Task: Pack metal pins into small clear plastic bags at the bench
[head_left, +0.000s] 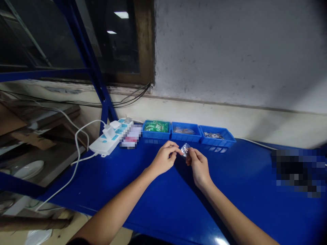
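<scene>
A small clear plastic bag is pinched between the thumb and fingers of my right hand, above the blue tabletop. My left hand is close beside it, thumb and fingers curled together. Its index finger reaches to the bag's left edge and seems to touch it. Whether anything small sits in the left fingers is hidden. Beyond my hands stand three blue bins in a row: one with green packets, one with clear plastic bags, and one with thin silvery metal pieces.
A white power strip with plugs and cords lies on the table at the left, next to a blurred-out card. A blurred-out dark object is at the right. A blue metal frame rises at the left; a wall closes off the back.
</scene>
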Motion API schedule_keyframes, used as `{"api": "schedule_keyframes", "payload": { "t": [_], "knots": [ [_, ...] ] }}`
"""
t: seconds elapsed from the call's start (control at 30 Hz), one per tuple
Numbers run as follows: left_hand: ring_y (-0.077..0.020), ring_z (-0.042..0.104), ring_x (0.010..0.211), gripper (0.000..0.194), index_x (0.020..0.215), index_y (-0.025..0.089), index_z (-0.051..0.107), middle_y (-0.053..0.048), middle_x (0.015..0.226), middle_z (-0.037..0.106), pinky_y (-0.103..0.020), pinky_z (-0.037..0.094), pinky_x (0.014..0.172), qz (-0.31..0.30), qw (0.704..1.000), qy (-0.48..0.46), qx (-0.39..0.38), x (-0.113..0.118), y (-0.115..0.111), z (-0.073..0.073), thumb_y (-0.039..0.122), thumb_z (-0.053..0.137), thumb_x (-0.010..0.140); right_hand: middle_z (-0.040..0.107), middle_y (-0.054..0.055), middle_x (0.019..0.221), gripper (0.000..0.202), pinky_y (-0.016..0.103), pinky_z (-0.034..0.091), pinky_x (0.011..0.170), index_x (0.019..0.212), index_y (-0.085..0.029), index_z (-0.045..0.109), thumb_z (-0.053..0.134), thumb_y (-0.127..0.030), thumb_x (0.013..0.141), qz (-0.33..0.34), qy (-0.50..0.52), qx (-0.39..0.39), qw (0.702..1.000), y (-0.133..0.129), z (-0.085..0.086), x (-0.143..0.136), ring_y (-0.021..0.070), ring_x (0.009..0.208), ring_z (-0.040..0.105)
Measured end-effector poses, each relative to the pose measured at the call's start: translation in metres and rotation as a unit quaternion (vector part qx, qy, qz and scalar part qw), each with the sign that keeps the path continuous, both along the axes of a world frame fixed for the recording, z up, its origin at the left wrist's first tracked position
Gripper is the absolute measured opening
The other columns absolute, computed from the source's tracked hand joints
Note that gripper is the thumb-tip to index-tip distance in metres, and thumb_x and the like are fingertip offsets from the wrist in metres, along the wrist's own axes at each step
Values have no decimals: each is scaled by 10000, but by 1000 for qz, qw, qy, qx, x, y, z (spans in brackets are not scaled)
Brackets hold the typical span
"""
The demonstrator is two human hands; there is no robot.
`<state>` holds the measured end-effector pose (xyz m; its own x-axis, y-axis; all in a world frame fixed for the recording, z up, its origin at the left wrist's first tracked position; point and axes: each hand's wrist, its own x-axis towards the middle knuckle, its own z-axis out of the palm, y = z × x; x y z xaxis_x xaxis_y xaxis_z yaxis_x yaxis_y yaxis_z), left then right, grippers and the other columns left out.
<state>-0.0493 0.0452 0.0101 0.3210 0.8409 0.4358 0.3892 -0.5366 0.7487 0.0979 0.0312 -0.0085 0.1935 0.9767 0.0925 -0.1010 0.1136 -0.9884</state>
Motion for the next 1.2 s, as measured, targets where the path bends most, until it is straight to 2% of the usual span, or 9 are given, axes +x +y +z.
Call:
{"api": "schedule_keyframes", "payload": {
  "t": [0.13, 0.27, 0.43, 0.63, 0.77, 0.87, 0.97, 1.03, 1.2],
  "knots": [
    [-153, 557, 837, 184, 869, 181, 673, -40, 923, 570, -241, 425, 666, -24, 997, 23, -69, 2, -2, 1, 253, 505, 854, 528, -25, 565, 316, 228, 378, 481, 833, -160, 615, 604, -469, 767, -30, -13, 16, 999, 0, 0, 1, 114, 512, 472],
    [-161, 560, 787, 466, 857, 154, 661, -41, 836, 618, -273, 411, 730, -28, 984, -14, -173, 2, -1, 1, 487, 341, 910, 608, 34, 767, 243, 273, 473, 592, 849, -180, 610, 596, -417, 792, -6, -74, 71, 995, -7, 2, -3, 169, 708, 577],
    [-123, 525, 614, 595, 845, 123, 672, -42, 738, 629, -240, 381, 596, -7, 954, -101, -282, -1, 5, -1, 563, 274, 893, 527, 65, 918, 148, 314, 492, 690, 804, -195, 650, 584, -327, 806, -12, -203, 172, 964, -13, 3, -6, 198, 869, 547],
    [-66, 489, 539, 233, 956, 130, 650, -19, 744, 628, -200, 314, 522, -54, 916, -169, -361, -2, 8, -2, 281, 580, 792, 445, 63, 927, 147, 342, 499, 711, 828, -197, 662, 548, -289, 811, -28, -216, 170, 961, -11, 1, -4, 201, 877, 513],
    [-88, 566, 649, 352, 1075, 158, 594, -26, 787, 638, -206, 353, 581, -44, 872, -267, -409, -3, 8, -3, 115, 615, 727, 421, 66, 952, 147, 360, 495, 737, 797, -196, 654, 514, -238, 804, -24, -212, 165, 963, -10, -1, -3, 209, 908, 504],
    [-92, 573, 696, 377, 1082, 154, 597, -28, 812, 618, -218, 377, 628, -42, 858, -319, -400, -5, 9, -2, 75, 609, 713, 420, 65, 945, 164, 363, 486, 728, 784, -198, 664, 500, -205, 783, -23, -224, 142, 964, -9, -3, -3, 213, 898, 500],
    [-87, 555, 706, 403, 1099, 150, 592, -24, 831, 595, -214, 378, 627, -42, 876, -317, -363, -6, 11, -1, 46, 579, 711, 425, 64, 936, 157, 336, 474, 692, 784, -202, 680, 526, -219, 758, -11, -219, 102, 970, -7, -3, -3, 217, 894, 495],
    [-99, 555, 737, 420, 1118, 154, 579, -24, 836, 592, -219, 386, 641, -43, 906, -277, -317, -5, 10, 0, 32, 544, 718, 437, 62, 930, 149, 317, 459, 679, 784, -201, 687, 566, -280, 752, 2, -199, 71, 977, -6, -1, -3, 219, 900, 497],
    [-133, 555, 810, 420, 1115, 191, 564, -22, 858, 597, -258, 425, 709, -34, 994, -72, -79, 0, 1, 2, 12, 461, 749, 545, 48, 815, 348, 284, 392, 658, 718, -178, 658, 502, -474, 815, 26, -116, 3, 993, -3, 3, 0, 192, 802, 519]
  ]
}}
